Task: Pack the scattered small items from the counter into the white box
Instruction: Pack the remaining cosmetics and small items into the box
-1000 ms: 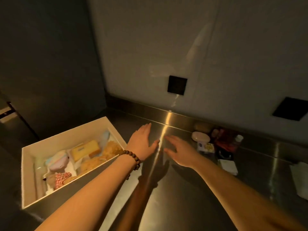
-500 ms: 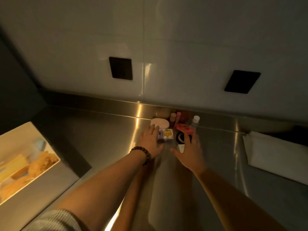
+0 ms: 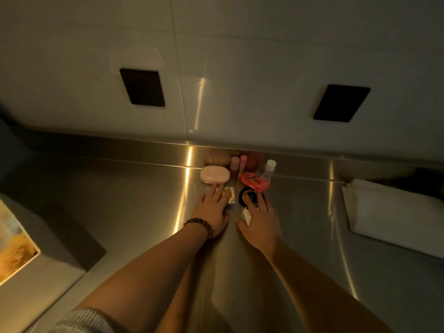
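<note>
- Two bare forearms reach across a steel tabletop toward a cluster of small items set against the back ledge, under dim warm light.
- The left hand, a dark beaded bracelet at its wrist, lies palm down with its fingers straight and close together, their tips over a small printed white box-shaped item and just short of an oval pink soap-like case.
- The right hand is palm down with fingers slightly spread, resting over a black round compact; a small white packet shows between thumb and palm. Whether either hand actually grips anything cannot be told.
- Behind the compact lie a red packet, a clear bottle with a white cap and two small pink tubes, all close together near the ledge.
- The white box sits well apart at the lower left edge of the frame, only a corner in view, with blurred yellow contents inside.
- A folded white cloth lies on the right of the tabletop; two black wall plates sit on the pale wall above.
</note>
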`<action>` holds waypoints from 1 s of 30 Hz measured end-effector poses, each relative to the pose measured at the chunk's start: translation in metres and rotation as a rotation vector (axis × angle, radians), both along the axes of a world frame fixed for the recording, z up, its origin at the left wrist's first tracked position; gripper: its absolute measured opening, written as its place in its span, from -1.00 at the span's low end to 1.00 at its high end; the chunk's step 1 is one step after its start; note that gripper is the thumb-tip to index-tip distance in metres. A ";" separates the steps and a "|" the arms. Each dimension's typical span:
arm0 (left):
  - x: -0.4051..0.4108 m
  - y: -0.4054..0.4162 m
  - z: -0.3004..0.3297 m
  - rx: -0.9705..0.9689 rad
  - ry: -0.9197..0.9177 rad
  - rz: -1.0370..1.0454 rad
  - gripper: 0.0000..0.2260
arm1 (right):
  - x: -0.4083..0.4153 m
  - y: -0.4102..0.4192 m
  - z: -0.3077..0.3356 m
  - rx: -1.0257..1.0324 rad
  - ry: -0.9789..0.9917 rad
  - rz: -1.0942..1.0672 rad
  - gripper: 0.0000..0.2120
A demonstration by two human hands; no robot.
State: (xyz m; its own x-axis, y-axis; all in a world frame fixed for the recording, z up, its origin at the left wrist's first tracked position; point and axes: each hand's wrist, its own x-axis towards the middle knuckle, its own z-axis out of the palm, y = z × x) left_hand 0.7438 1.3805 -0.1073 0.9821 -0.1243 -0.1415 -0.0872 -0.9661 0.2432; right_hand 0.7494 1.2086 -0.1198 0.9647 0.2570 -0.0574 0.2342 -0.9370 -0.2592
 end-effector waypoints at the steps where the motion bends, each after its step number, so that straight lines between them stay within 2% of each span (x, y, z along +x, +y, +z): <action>1: -0.006 0.002 -0.001 -0.007 -0.006 -0.001 -0.39 | -0.005 0.001 0.001 0.004 0.009 0.003 -0.31; 7: -0.059 0.019 -0.006 -0.025 -0.045 0.050 -0.41 | -0.052 0.015 0.004 0.049 0.038 0.063 -0.32; 11: -0.103 0.036 -0.004 0.013 -0.186 0.113 -0.49 | -0.085 0.031 0.001 0.068 0.017 0.163 -0.34; 17: -0.157 0.068 0.002 0.031 -0.241 0.292 -0.55 | -0.107 0.058 -0.003 0.095 0.067 0.339 -0.32; 20: -0.169 0.083 0.003 0.046 -0.218 0.375 -0.45 | -0.106 0.076 0.000 0.101 0.050 0.285 -0.24; 23: -0.171 0.094 0.003 0.048 -0.168 0.406 -0.34 | -0.101 0.094 -0.001 0.021 0.036 0.221 -0.18; 26: -0.168 0.096 0.002 0.045 -0.156 0.425 -0.34 | -0.100 0.103 -0.005 -0.060 -0.026 0.182 -0.25; 30: -0.167 0.097 0.000 0.046 -0.159 0.472 -0.45 | -0.100 0.108 -0.007 -0.074 -0.124 0.172 -0.41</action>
